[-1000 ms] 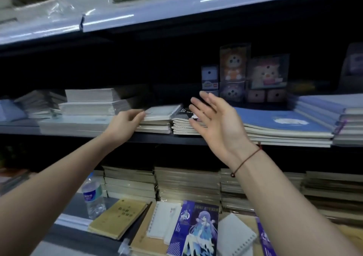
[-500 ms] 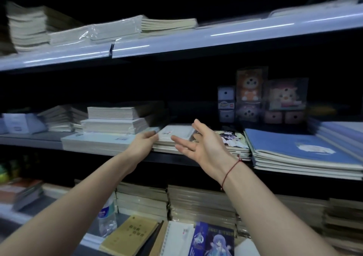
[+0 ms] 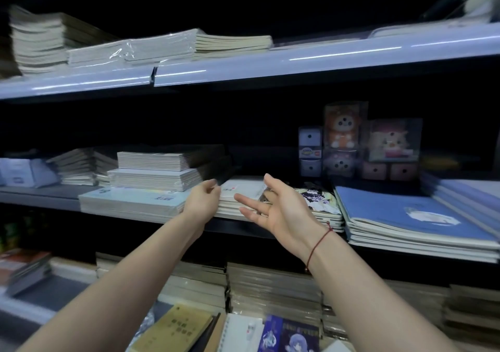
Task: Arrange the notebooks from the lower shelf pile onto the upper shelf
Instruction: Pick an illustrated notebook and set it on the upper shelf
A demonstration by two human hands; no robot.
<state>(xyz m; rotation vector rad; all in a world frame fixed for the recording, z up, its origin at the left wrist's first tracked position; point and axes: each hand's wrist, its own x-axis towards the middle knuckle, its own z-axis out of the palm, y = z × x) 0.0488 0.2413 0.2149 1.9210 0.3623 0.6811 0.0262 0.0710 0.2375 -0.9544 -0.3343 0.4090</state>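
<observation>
Both hands reach to the middle shelf (image 3: 40,196). Left hand (image 3: 203,200) loosely curled at the white notebook stack (image 3: 242,193), contact unclear. Right hand (image 3: 278,207) spread, empty, just right of that stack. Blue notebooks (image 3: 400,216) farther right.

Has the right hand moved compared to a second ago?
Yes. The right hand has slid left: it was in front of the illustrated notebook stack and now reaches the white notebook stack, close to the left hand.
</observation>
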